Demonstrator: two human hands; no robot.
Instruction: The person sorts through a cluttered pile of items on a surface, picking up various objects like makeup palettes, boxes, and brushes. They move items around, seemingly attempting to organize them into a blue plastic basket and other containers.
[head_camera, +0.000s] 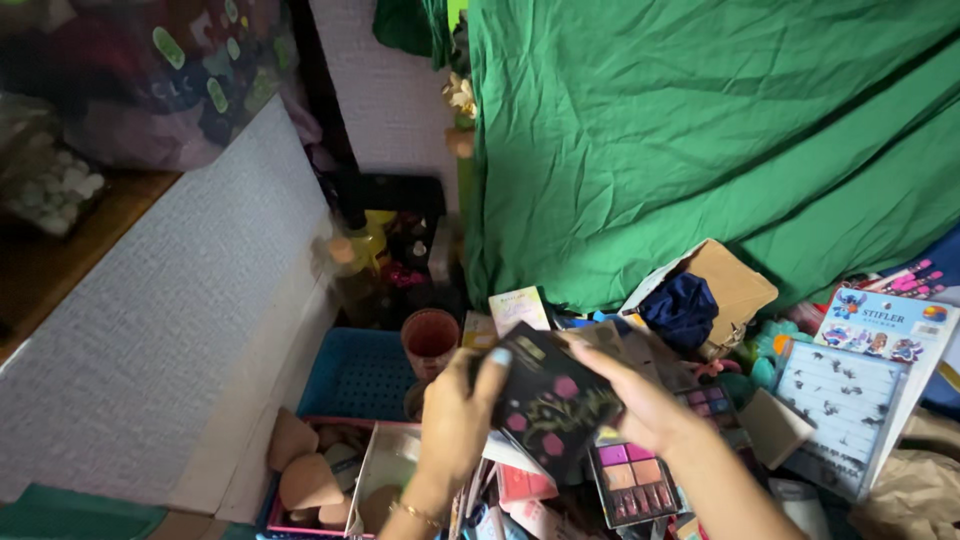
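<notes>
A black case (553, 408) with pink dots and gold leaf marks sits centre-low in view, held up between both hands. The left hand (455, 420) grips its 9 o'clock edge, fingers (492, 368) curled over the top corner; the right hand (640, 405) clasps the 3 o'clock side, fingers closed on it. Judged from the grip, the case is being turned over for a look. At 5 o'clock lies an open palette (632, 485); at 10, a cup (429, 340) by a blue basket (350, 375); at 8, sponges (300, 465). Green cloth (720, 130) hangs at 12.
</notes>
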